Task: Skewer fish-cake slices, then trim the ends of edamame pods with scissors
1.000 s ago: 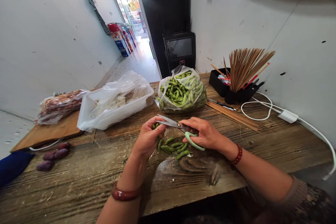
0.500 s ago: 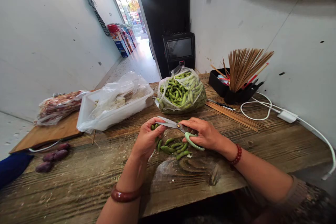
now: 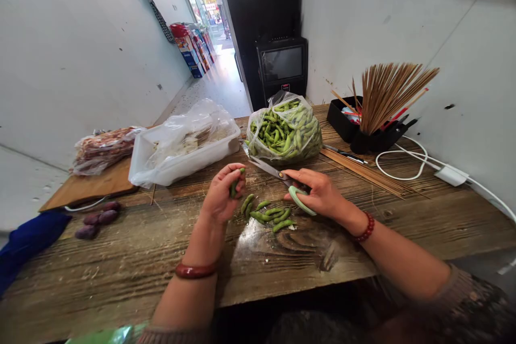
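My left hand (image 3: 221, 192) is closed around a green edamame pod (image 3: 234, 188), with one tip poking out above the thumb. In my right hand (image 3: 316, 192) is a pair of scissors (image 3: 299, 201) with pale green handles. Their blades point up and left, level with my left hand but apart from it. Below the hands, several loose edamame pods (image 3: 284, 224) lie on the wooden table (image 3: 161, 258). Just beyond the scissors stands a clear plastic bag (image 3: 314, 142) full of edamame pods.
Left of the bag is a white plastic tub (image 3: 139, 158) covered with plastic film. A bag of meat (image 3: 105, 151) rests on a cutting board (image 3: 86, 188), near purple tubers (image 3: 108, 216). Skewers (image 3: 391, 94) fill a black holder (image 3: 363, 142) at right, beside a white cable (image 3: 387, 172).
My left hand has drawn away from the scissors and turned, its fingers curled around the pod. The scissor blades now stand clear of it. The camera view has shifted slightly.
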